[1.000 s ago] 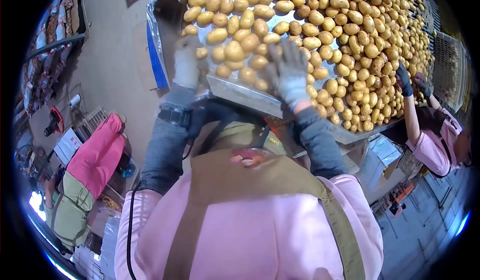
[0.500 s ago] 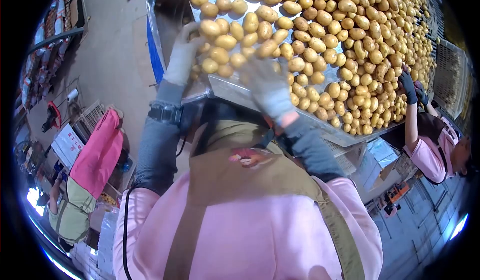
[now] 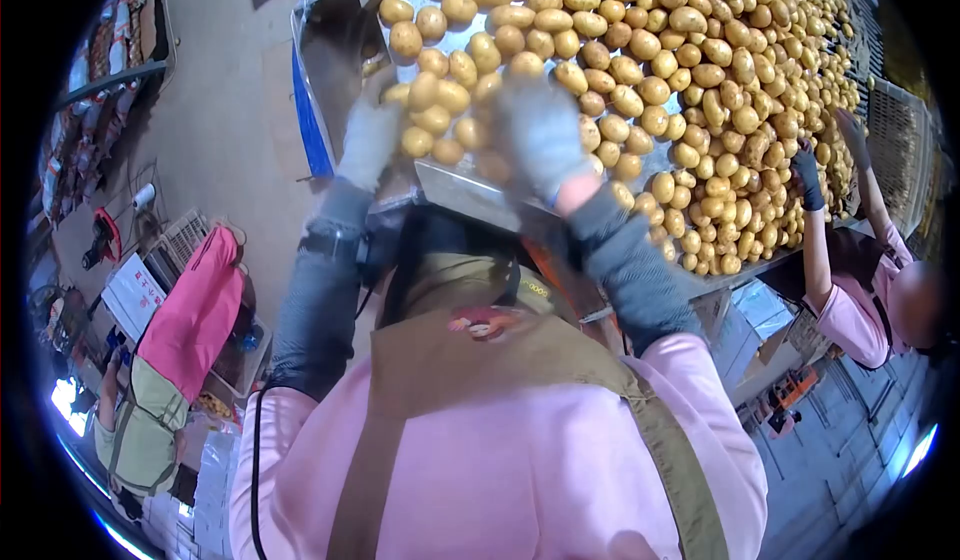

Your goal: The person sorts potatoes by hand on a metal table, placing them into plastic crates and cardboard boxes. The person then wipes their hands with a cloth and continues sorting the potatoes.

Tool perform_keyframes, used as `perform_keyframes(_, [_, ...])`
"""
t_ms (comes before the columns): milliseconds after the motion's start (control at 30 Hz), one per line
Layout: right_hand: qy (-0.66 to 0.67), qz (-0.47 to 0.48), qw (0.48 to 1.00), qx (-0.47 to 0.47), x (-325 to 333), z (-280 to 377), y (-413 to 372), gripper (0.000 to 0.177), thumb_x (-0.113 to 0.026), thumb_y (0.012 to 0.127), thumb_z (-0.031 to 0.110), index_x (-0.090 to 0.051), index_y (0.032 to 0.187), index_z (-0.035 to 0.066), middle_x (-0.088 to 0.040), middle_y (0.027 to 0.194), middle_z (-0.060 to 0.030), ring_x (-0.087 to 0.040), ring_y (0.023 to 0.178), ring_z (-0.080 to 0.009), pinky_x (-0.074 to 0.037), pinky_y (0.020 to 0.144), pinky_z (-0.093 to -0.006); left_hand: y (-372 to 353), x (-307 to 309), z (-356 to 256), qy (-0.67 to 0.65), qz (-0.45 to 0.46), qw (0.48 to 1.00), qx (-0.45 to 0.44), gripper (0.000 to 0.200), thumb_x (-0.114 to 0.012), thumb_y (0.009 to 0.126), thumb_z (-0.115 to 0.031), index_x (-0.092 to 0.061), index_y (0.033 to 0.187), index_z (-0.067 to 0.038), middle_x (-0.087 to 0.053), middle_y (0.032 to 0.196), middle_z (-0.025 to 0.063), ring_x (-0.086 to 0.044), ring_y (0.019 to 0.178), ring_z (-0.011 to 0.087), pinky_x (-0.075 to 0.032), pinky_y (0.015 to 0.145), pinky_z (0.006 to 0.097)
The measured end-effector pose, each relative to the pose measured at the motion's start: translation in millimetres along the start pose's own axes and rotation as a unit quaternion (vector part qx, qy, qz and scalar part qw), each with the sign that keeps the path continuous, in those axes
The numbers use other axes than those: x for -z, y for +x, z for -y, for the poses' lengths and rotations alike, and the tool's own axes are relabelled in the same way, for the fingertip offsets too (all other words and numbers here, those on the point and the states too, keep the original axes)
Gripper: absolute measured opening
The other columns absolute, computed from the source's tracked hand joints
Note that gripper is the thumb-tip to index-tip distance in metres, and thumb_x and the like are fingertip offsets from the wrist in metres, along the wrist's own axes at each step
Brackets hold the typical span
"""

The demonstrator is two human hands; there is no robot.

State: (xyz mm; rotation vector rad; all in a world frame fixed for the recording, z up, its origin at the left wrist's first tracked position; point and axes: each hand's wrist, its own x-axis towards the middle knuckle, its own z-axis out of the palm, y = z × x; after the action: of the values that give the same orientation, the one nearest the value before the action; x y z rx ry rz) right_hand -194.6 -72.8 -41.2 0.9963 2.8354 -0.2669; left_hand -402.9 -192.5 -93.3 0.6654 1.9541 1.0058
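Observation:
Many yellow potatoes lie spread over a metal sorting table. At the near left end of the table is my left hand in a pale glove, beside the outermost potatoes and the table's opening. My right hand, also gloved, is over the potatoes a little to the right. Motion smears the fingers of both hands, so their grip does not show. A loose cluster of potatoes sits between the two hands.
A box with a blue side stands at the table's left end. On the right, a co-worker in pink reaches gloved hands to the potatoes. Another person is at lower left near crates. Filled sacks are stacked at far left.
My left hand has moved slightly down, and my right hand has shifted a little right. Potatoes near my hands have changed places. The co-worker's hands have moved apart.

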Motion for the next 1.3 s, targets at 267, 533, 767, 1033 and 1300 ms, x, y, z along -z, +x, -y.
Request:
perform_keyframes(267, [0.381,-0.102,0.913,-0.106,-21.7,8.1,-18.8,0.033,-0.068,0.084,0.017,-0.062,0.115,0.007,-0.06,0.113,-0.0147,-0.061,0.1,-0.033,-0.051,0.082,-0.0432,45.4,-25.8,-92.0,0.195,-0.084,0.928,-0.306,0.044,-0.057,0.095,-0.017,-0.054,0.137,-0.007,-0.056,0.139,0.0181,-0.05,0.132,0.0343,-0.04,0.112,0.0427])
perform_keyframes(533, [0.398,-0.245,0.88,-0.089,33.7,-35.9,-148.1,0.014,-0.053,0.092,-0.001,-0.063,0.101,0.003,-0.056,0.09,-0.0015,-0.051,0.073,-0.0084,-0.042,0.062,-0.0232,25.8,-123.8,-85.4,0.475,0.005,0.776,-0.414,0.059,-0.056,0.096,-0.043,-0.05,0.145,-0.012,-0.042,0.153,0.0181,-0.037,0.143,0.038,-0.028,0.116,0.0571])
perform_keyframes(767, [0.741,0.051,0.499,-0.446,13.8,-43.4,-373.5,0.007,-0.055,0.093,0.01,-0.056,0.087,0.006,-0.05,0.067,0.0012,-0.041,0.052,-0.004,-0.029,0.046,-0.0203,-117.4,-79.6,-28.7,0.377,0.22,0.785,-0.44,0.044,-0.067,0.091,-0.025,-0.06,0.133,-0.011,-0.057,0.138,0.0143,-0.049,0.134,0.0361,-0.034,0.114,0.0523])
perform_keyframes(1033, [0.435,-0.031,0.409,-0.802,-116.2,-43.9,-499.2,0.046,-0.066,0.094,0.016,-0.055,0.136,0.001,-0.071,0.114,-0.0153,-0.066,0.105,-0.0283,-0.052,0.089,-0.0359,-74.2,-41.0,-52.8,0.287,0.171,0.891,-0.308,0.031,-0.063,0.09,-0.013,-0.066,0.12,-0.007,-0.068,0.118,0.0173,-0.062,0.113,0.0364,-0.05,0.097,0.0435])
perform_keyframes(1300, [0.263,-0.171,0.909,-0.274,12.1,-62.5,-250.4,0.049,-0.064,0.093,0.015,-0.055,0.139,0.004,-0.055,0.142,-0.021,-0.05,0.132,-0.0402,-0.037,0.113,-0.0466,-108.2,-87.6,-14.1,0.268,0.204,0.857,-0.389,0.033,-0.068,0.091,-0.015,-0.066,0.123,-0.007,-0.064,0.13,0.0168,-0.061,0.119,0.0344,-0.05,0.099,0.0406])
